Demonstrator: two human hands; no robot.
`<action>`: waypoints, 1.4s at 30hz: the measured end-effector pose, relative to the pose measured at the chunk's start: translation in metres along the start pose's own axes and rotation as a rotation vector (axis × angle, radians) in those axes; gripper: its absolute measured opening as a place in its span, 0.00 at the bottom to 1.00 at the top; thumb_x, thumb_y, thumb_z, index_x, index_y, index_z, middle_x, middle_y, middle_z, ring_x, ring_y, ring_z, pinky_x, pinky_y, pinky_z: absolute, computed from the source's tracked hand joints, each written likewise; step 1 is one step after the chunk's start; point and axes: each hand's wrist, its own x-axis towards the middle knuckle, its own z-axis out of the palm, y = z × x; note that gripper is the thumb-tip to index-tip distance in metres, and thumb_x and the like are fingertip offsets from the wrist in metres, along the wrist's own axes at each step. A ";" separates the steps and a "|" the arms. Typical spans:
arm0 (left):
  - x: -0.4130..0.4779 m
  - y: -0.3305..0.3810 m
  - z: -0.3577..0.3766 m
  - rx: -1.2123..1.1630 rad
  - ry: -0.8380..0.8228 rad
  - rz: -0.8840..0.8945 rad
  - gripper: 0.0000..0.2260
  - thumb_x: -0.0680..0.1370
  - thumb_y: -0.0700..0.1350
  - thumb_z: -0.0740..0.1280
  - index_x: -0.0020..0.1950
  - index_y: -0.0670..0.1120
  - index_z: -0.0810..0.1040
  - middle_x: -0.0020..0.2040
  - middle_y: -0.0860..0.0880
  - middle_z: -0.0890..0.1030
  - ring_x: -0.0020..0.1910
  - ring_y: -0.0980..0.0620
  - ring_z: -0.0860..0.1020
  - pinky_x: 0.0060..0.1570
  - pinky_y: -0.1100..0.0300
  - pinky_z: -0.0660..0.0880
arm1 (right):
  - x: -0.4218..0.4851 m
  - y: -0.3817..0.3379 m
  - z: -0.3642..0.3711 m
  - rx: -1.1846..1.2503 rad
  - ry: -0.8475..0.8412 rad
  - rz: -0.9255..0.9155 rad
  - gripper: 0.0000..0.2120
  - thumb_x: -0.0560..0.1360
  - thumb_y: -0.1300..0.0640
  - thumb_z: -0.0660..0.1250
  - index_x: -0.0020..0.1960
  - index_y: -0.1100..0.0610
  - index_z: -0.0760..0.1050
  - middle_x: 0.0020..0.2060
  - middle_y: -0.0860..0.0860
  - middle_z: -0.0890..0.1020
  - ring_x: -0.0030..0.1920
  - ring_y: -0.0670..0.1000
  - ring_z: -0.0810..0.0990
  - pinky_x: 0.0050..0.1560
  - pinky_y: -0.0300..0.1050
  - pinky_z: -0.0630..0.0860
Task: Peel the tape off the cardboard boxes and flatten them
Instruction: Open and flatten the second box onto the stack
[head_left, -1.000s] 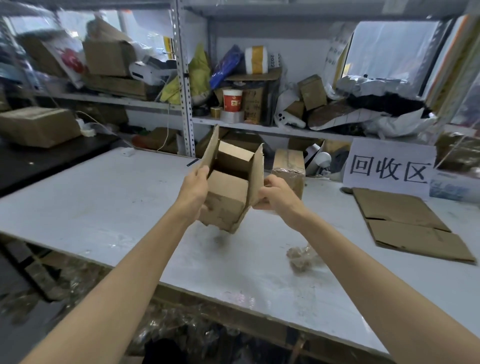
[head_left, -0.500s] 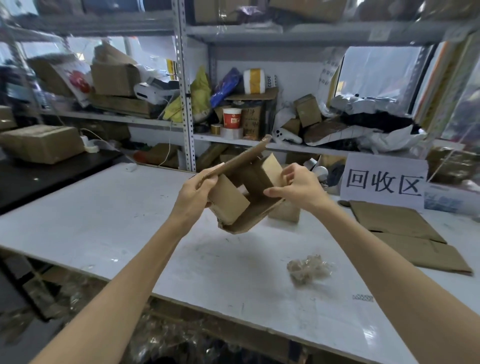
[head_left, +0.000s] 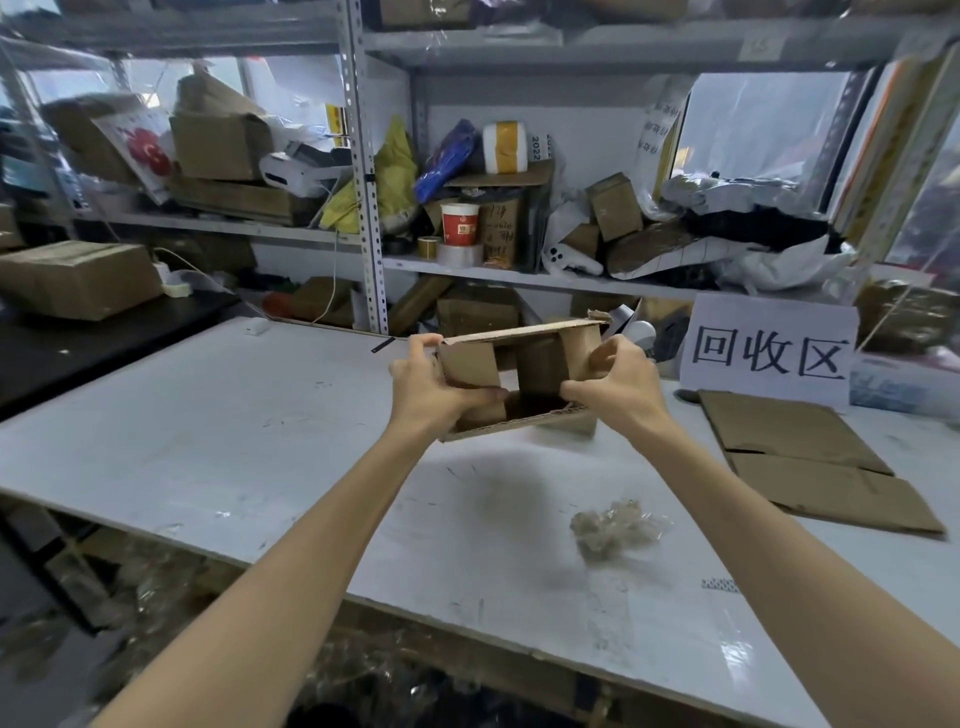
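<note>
I hold a small brown cardboard box (head_left: 540, 364) in the air above the white table (head_left: 208, 441), its open end turned toward me and its flaps spread. My left hand (head_left: 426, 387) grips the box's left side, thumb across the front flap. My right hand (head_left: 615, 382) grips its right side, fingers curled round the edge. Behind the held box a second small box (head_left: 584, 423) stands on the table, mostly hidden. A crumpled wad of clear peeled tape (head_left: 615, 527) lies on the table nearer to me, to the right.
Flattened cardboard sheets (head_left: 810, 457) lie on the table at the right, in front of a white paper sign (head_left: 769, 353). Cluttered metal shelves (head_left: 369, 208) rise behind the table. A black side table (head_left: 62, 343) with a taped box (head_left: 78, 280) stands at left.
The box has turned from tilted to level, with its open end now facing me. Both hands have shifted to its left and right sides and moved slightly rightward.
</note>
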 end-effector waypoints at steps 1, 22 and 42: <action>0.001 0.001 0.000 -0.057 -0.002 -0.039 0.39 0.60 0.50 0.84 0.62 0.51 0.64 0.63 0.46 0.72 0.61 0.46 0.74 0.59 0.53 0.78 | 0.000 0.002 -0.002 0.059 -0.005 -0.005 0.22 0.62 0.56 0.77 0.52 0.59 0.72 0.44 0.53 0.78 0.49 0.54 0.79 0.49 0.52 0.79; -0.001 0.015 -0.032 -0.633 -0.305 -0.151 0.26 0.66 0.44 0.61 0.64 0.46 0.74 0.64 0.44 0.76 0.66 0.44 0.72 0.67 0.45 0.69 | -0.003 0.003 -0.021 0.753 -0.125 0.099 0.08 0.79 0.54 0.59 0.55 0.52 0.75 0.42 0.54 0.82 0.43 0.54 0.79 0.44 0.48 0.77; 0.007 0.021 -0.033 -0.501 0.007 -0.157 0.13 0.85 0.50 0.56 0.56 0.41 0.74 0.50 0.46 0.79 0.51 0.48 0.78 0.49 0.52 0.80 | -0.002 0.004 -0.012 0.522 -0.116 -0.035 0.12 0.83 0.50 0.52 0.53 0.50 0.73 0.48 0.52 0.80 0.49 0.51 0.79 0.49 0.53 0.76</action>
